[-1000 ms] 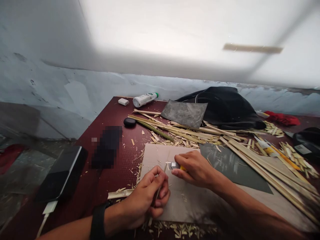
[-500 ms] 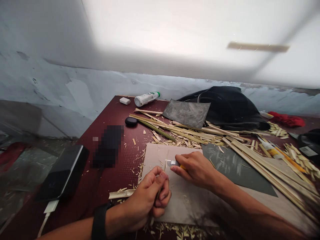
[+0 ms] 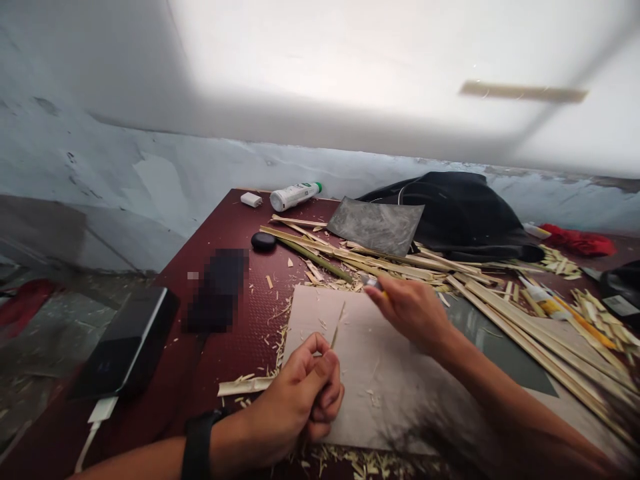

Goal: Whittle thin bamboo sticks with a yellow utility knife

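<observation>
My left hand [image 3: 313, 390] is closed around a thin bamboo strip [image 3: 338, 325], whose pale tip sticks up past the thumb over a light board [image 3: 360, 387]. To the right, my right hand [image 3: 413, 310] grips a utility knife [image 3: 373, 283] with a yellow and grey body; its blade end points left, apart from the strip. Fingers hide most of the knife. Fine shavings [image 3: 370, 397] lie on the board and along its edges. A split bamboo piece [image 3: 245, 386] rests left of my left hand.
Bamboo strips [image 3: 530, 333] and sandpaper sheets [image 3: 377, 227] lie behind and to the right. A power bank [image 3: 127, 343] with a cable, a black oval case [image 3: 263, 241], a white bottle [image 3: 295, 197] and a black bag [image 3: 455, 213] also occupy the dark red table [image 3: 235, 280].
My right hand has moved up and to the right with the knife, away from the bamboo strip. My left hand stays nearly in place, and the strip tilts slightly more to the right.
</observation>
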### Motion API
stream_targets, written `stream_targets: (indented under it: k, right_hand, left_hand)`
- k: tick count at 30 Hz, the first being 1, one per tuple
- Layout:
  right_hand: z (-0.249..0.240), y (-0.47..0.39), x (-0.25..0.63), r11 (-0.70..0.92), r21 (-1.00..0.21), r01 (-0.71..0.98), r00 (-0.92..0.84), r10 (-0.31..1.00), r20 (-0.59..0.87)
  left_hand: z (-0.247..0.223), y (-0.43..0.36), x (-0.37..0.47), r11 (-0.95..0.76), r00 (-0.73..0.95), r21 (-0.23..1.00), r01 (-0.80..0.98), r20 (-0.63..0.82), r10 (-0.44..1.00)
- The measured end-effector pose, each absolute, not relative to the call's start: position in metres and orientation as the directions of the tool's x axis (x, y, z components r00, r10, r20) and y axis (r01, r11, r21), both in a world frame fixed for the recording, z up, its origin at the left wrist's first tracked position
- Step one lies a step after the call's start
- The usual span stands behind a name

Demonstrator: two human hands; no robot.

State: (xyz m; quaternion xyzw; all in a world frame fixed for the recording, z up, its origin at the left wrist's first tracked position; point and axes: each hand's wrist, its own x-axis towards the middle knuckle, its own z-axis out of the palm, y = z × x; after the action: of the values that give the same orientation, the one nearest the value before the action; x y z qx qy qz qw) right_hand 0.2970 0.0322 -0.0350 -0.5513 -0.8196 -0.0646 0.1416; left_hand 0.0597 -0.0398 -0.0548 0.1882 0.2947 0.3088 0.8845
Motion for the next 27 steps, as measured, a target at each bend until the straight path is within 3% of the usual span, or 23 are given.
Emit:
stream_targets:
  k: [3,9,17,23,27]
  right_hand:
    - [-0.032,0.036,0.307,0.355,-0.139,0.925,-0.275,0.873,0.403]
    - [-0.039,0.022,0.282,0.593,-0.265,0.760,-0.470,0.784,0.406]
    - [-0.043,0.014,0.270,0.656,-0.390,0.646,-0.487,0.748,0.451]
    - [-0.037,0.017,0.272,0.677,-0.477,0.561,-0.469,0.734,0.491]
    - [-0.035,0.019,0.277,0.682,-0.496,0.538,-0.459,0.730,0.506]
  left_hand:
    - [-0.053,-0.040,0.061,0.688,0.636,0.604,-0.402,-0.356,0.684]
    - [-0.040,-0.038,0.061,0.680,0.625,0.647,-0.344,-0.383,0.680]
    - [-0.045,-0.038,0.059,0.639,0.658,0.684,-0.352,-0.304,0.688]
    - [-0.046,-0.039,0.060,0.637,0.661,0.690,-0.343,-0.304,0.686]
    - [-0.041,-0.038,0.060,0.696,0.653,0.630,-0.343,-0.373,0.659]
